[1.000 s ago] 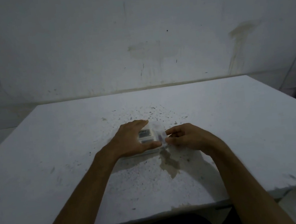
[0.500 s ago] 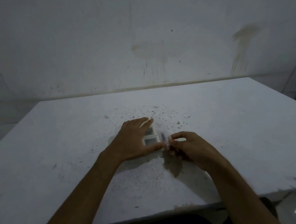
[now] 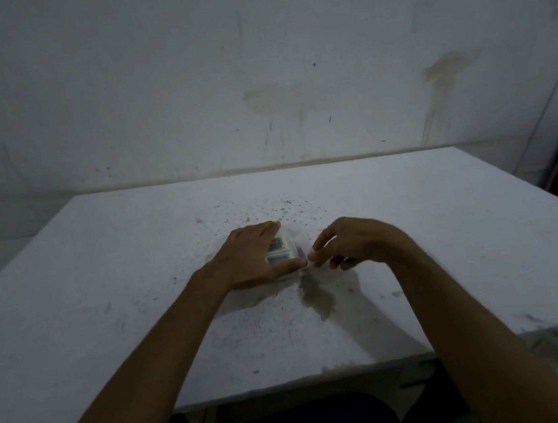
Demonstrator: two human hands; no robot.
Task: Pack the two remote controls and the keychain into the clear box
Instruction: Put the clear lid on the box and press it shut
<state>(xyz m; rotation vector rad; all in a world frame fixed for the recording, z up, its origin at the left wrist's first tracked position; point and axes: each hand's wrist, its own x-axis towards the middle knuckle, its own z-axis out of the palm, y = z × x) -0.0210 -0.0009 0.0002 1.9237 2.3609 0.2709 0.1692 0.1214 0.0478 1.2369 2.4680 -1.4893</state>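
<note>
A person's two bare hands work at a small clear plastic box [image 3: 284, 257] near the middle of a white, speckled tabletop [image 3: 106, 281], seen from the head cam. The left hand [image 3: 253, 257] lies flat over the box's left part, fingers spread across the top & thumb along the near edge, pressing down. Through the clear top, btwn fingers & thumb, two small grey rectangular remote controls [image 3: 279, 251] show side by side inside the box; detail is blurred. The right hand [image 3: 350, 245] hovers at the box's right end w/ fingers curled, thumb & forefinger tips close together at the box's near right corner; whether they pinch part of the box or sth else can't be told. A faint purple-ish shape [image 3: 300, 253] sits at the box's right end, too blurred to ID. The keychain can't be made out. A dark stain [image 3: 317, 298] marks the tabletop just in front of the box; a stained white wall [image 3: 254, 58] stands behind.
</note>
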